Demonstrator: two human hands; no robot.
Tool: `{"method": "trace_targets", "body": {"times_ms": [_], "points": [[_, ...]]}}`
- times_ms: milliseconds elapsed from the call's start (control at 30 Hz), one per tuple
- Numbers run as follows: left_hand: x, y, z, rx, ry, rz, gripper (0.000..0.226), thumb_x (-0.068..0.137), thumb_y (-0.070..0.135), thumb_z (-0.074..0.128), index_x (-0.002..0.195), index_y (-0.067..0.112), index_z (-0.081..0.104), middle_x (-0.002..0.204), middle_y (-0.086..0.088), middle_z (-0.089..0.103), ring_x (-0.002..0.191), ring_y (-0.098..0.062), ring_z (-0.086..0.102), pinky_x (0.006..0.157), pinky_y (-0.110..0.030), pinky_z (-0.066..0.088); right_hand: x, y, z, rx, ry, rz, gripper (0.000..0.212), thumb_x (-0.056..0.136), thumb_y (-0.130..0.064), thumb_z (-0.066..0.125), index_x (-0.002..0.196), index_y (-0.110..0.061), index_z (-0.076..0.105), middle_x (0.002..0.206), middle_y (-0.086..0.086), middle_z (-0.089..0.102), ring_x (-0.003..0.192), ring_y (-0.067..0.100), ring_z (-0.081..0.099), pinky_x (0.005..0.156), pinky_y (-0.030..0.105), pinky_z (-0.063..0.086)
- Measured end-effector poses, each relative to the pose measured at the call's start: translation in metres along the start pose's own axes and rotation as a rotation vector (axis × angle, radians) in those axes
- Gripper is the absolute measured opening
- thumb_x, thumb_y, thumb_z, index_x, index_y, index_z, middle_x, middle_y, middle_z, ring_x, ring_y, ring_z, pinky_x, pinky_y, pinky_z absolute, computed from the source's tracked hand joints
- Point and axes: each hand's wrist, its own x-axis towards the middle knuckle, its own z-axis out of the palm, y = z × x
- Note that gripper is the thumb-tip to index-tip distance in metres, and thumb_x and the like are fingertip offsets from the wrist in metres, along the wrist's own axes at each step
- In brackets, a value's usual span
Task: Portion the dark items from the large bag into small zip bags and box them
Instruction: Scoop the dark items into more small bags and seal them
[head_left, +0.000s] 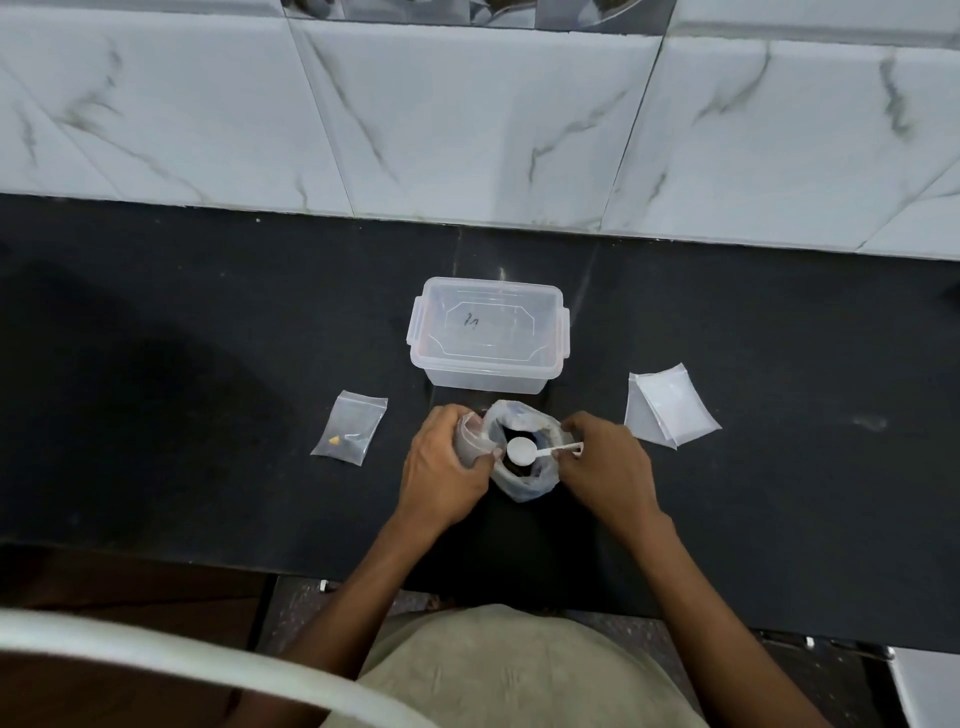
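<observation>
The left hand (441, 467) gripped the rolled-down rim of the large translucent plastic bag (524, 483), its fingers curled round the near-left side of the opening, and what looked like a small clear zip bag (470, 434) was bunched under those fingers against the rim, though the folds made this hard to tell; the right hand (605, 470) pinched the handle of a small white plastic measuring scoop (522, 451) between thumb and fingertips, the round bowl of the scoop held level over the mouth of the large bag, between the two hands; the dark items (511, 434) lay inside that bag, visible as a dark mass behind the scoop's bowl; the bag stood on the black stone counter (208, 364) directly between the hands; just beyond the hands stood a clear rectangular plastic box with a clip-on lid (488, 332), its lid in place and some handwriting on top; out past the left hand lay a small clear zip bag holding a yellow piece and some dark bits (349, 434), flat on the counter; out past the right hand lay a small stack of flat clear zip bags (670, 408); beyond the box rose a wall of white marble-patterned tiles (467, 114).
</observation>
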Motion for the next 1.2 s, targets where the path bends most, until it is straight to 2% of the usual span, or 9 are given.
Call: {"method": "trace_targets", "body": {"times_ms": [100, 233, 433, 633, 733, 833, 900, 1067, 1200], "points": [[-0.001, 0.006, 0.007, -0.039, 0.021, -0.233, 0.033, 0.084, 0.031, 0.073, 0.103, 0.02, 0.049, 0.104, 0.003, 0.056, 0.097, -0.019, 0.059, 0.08, -0.032, 0.045, 0.0, -0.001, 0.003, 0.043, 0.037, -0.021, 0.021, 0.081, -0.022, 0.067, 0.102, -0.018, 0.069, 0.091, 0.0, 0.071, 0.082, 0.021, 0.066, 0.07, 0.035, 0.053], [-0.001, 0.017, 0.018, -0.029, -0.085, -0.446, 0.059, 0.083, 0.046, 0.074, 0.117, 0.013, 0.038, 0.11, -0.002, 0.053, 0.108, -0.029, 0.06, 0.086, -0.036, 0.047, 0.0, -0.001, 0.008, 0.024, 0.096, -0.124, 0.02, 0.078, -0.015, 0.071, 0.097, -0.016, 0.073, 0.082, 0.003, 0.06, 0.071, 0.022, 0.06, 0.062, 0.035, 0.05], [0.001, 0.025, 0.028, 0.057, -0.095, -0.54, 0.051, 0.085, 0.028, 0.072, 0.117, 0.007, 0.039, 0.114, -0.012, 0.061, 0.111, -0.034, 0.062, 0.08, -0.032, 0.044, -0.004, 0.001, 0.006, 0.017, 0.214, -0.201, 0.021, 0.078, -0.005, 0.074, 0.098, -0.01, 0.077, 0.08, 0.002, 0.049, 0.061, 0.021, 0.052, 0.053, 0.036, 0.047], [0.011, 0.01, 0.035, -0.344, -0.098, -0.66, 0.062, 0.077, 0.049, 0.074, 0.117, 0.007, 0.053, 0.108, -0.006, 0.07, 0.091, -0.016, 0.069, 0.069, -0.029, 0.054, 0.0, 0.003, 0.009, -0.037, 0.177, -0.192, 0.006, 0.078, -0.008, 0.074, 0.083, -0.009, 0.078, 0.076, -0.001, 0.043, 0.058, 0.02, 0.049, 0.05, 0.032, 0.04], [0.011, 0.007, 0.035, -0.439, -0.092, -0.657, 0.048, 0.08, 0.029, 0.077, 0.117, 0.008, 0.053, 0.107, -0.007, 0.069, 0.094, -0.016, 0.069, 0.071, -0.028, 0.056, 0.0, 0.0, 0.017, -0.064, 0.137, -0.181, 0.005, 0.08, -0.01, 0.072, 0.079, -0.007, 0.076, 0.077, 0.001, 0.044, 0.058, 0.021, 0.05, 0.05, 0.037, 0.046], [0.01, 0.011, 0.033, -0.518, -0.087, -0.675, 0.057, 0.066, 0.015, 0.069, 0.118, 0.006, 0.047, 0.109, -0.01, 0.064, 0.097, -0.02, 0.067, 0.077, -0.036, 0.058, 0.0, -0.002, 0.023, -0.063, 0.112, -0.197, 0.005, 0.08, -0.01, 0.073, 0.079, -0.007, 0.076, 0.076, 0.002, 0.046, 0.059, 0.02, 0.049, 0.047, 0.028, 0.036], [0.009, 0.012, 0.031, -0.519, -0.107, -0.697, 0.059, 0.063, 0.012, 0.063, 0.119, 0.003, 0.047, 0.108, -0.01, 0.063, 0.093, -0.019, 0.065, 0.068, -0.031, 0.054, -0.001, -0.003, 0.024, -0.068, 0.101, -0.211, 0.005, 0.081, -0.01, 0.073, 0.08, -0.007, 0.077, 0.076, 0.002, 0.046, 0.059, 0.02, 0.049, 0.048, 0.025, 0.031], [0.015, 0.008, 0.027, -0.528, -0.132, -0.723, 0.038, 0.073, 0.008, 0.065, 0.11, 0.002, 0.06, 0.096, -0.01, 0.07, 0.08, -0.019, 0.068, 0.056, -0.024, 0.048, -0.001, -0.007, 0.021, -0.072, 0.082, -0.212, 0.009, 0.081, -0.007, 0.069, 0.082, -0.004, 0.077, 0.078, 0.005, 0.05, 0.061, 0.023, 0.053, 0.052, 0.034, 0.044], [0.016, 0.011, 0.027, -0.628, -0.106, -0.694, 0.038, 0.077, -0.001, 0.059, 0.115, -0.002, 0.057, 0.095, -0.014, 0.067, 0.078, -0.019, 0.066, 0.06, -0.027, 0.051, -0.003, -0.011, 0.019, -0.079, 0.048, -0.21, 0.009, 0.083, -0.011, 0.07, 0.083, -0.004, 0.076, 0.078, 0.005, 0.048, 0.064, 0.021, 0.05, 0.049, 0.021, 0.026]]}}
